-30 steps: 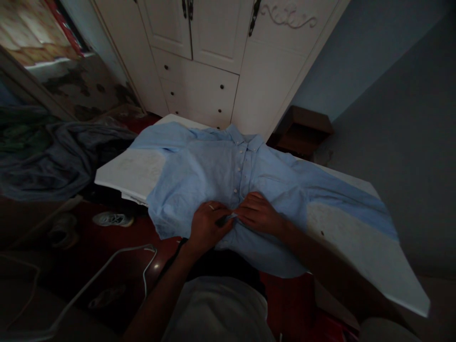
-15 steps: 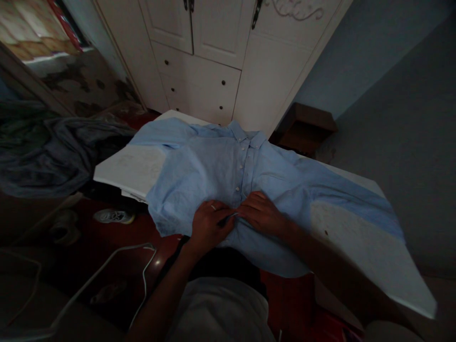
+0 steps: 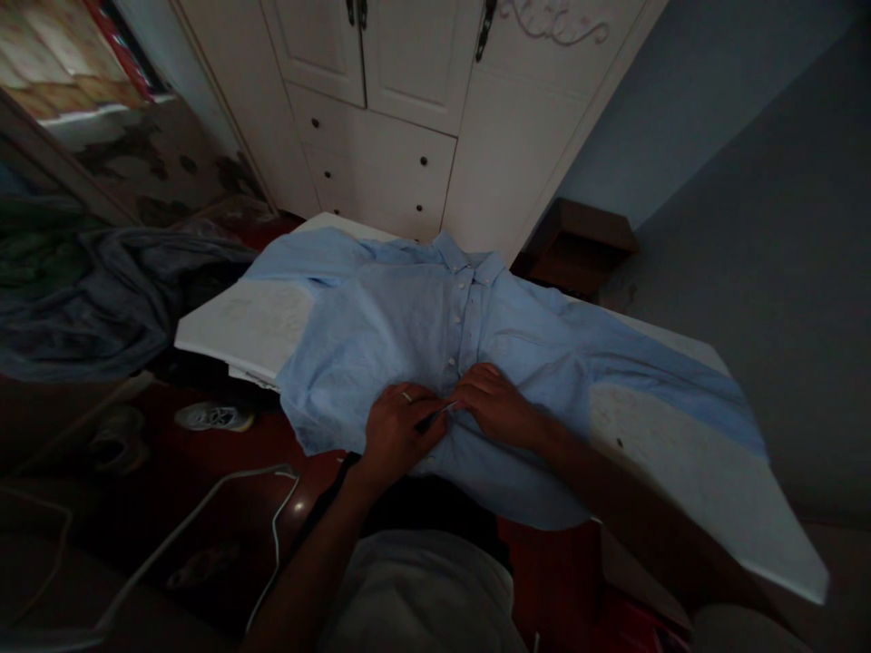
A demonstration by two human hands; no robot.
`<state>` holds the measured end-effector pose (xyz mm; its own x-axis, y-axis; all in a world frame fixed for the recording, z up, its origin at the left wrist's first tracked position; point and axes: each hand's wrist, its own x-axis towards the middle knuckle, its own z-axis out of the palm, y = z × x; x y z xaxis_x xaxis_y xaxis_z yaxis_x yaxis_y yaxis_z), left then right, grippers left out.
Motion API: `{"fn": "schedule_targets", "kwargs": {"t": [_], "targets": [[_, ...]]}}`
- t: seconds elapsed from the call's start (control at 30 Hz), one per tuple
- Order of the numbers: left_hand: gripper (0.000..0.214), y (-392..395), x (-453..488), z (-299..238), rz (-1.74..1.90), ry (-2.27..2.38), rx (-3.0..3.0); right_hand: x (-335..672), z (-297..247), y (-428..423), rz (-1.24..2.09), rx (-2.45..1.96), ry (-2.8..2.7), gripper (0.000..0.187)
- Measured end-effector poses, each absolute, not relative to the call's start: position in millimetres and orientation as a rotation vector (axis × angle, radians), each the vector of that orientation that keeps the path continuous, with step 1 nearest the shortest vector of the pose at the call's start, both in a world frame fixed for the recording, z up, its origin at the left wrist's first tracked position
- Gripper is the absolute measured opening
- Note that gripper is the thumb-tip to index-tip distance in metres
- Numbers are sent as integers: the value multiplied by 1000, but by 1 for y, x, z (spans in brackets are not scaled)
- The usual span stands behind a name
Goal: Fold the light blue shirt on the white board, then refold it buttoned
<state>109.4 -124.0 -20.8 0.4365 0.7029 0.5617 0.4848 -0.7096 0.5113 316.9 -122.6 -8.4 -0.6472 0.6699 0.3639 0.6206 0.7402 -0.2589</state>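
A light blue button-up shirt (image 3: 395,317) lies spread on a white board (image 3: 249,317), its collar toward the far side and its sleeves out to both sides. My left hand (image 3: 403,426) pinches the button strip low on the front, with a ring on one finger. Beside it my right hand (image 3: 495,404) is closed on the facing edge of the same strip, the fingertips of both meeting. Above them the strip's upper part hangs apart, with several small white buttons showing. Whatever button sits between the fingertips is hidden.
Behind the board stands a white wardrobe (image 3: 381,154) with drawers. Dark clothes (image 3: 115,299) are heaped at the left. On the red floor are a sneaker (image 3: 214,416) and a white metal frame (image 3: 197,517). A brown box-like stand (image 3: 592,238) is at the back right.
Both hands keep their pinch on the shirt front, with only slight finger movement. The view has shifted very slightly.
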Motion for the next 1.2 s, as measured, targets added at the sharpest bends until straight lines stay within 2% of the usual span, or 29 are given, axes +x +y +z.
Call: {"fn": "schedule_targets", "kwargs": {"t": [0.27,0.47,0.57,0.63,0.7,0.83,0.93,1.03,1.2], "targets": [[12,-126,108,-28,1305,983,2542,318,0,-125,-28,-935,-2414,11],[12,-127,109,-28,1336,1044,2559,315,5,-139,-255,-1133,-2250,17],[11,-128,109,-28,1368,1054,2507,309,14,-149,-225,-1248,-2256,18],[11,-128,110,-27,1387,1063,2450,304,23,-155,-30,-1314,-2250,20],[11,-127,111,-27,1411,1076,2382,301,30,-161,299,-1363,-2160,21],[10,-126,111,-27,1480,1087,2290,297,32,-164,976,-1396,-1793,18],[12,-126,110,-25,1493,1096,2282,297,26,-159,1335,-1388,-1553,23],[15,-126,110,-24,1476,1126,2274,296,22,-154,1524,-1408,-1348,25],[16,-126,109,-26,1415,1136,2302,291,23,-148,1645,-1395,-1160,27]]}}
